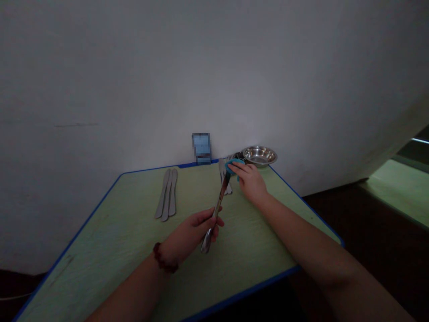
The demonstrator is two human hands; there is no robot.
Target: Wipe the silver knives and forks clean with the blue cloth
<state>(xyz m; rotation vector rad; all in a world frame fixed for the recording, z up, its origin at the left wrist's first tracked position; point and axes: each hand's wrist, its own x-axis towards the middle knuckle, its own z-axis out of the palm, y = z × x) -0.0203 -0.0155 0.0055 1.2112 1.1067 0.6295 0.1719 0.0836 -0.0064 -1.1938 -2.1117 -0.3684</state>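
Observation:
My left hand (192, 235), with a dark red bead bracelet at the wrist, is closed round the handle of a metal utensil (216, 213) and holds it tilted up over the green table (134, 250). My right hand (250, 179) pinches a blue cloth (232, 164) against the utensil's far end. I cannot make out what kind of utensil it is, because the cloth hides its head.
Three metal utensils (166, 200) lie side by side at the table's left middle. More cutlery (224, 179) lies under the cloth near the back edge. A steel bowl (259, 155) stands at the back right corner, a small blurred blue box (201, 147) against the white wall.

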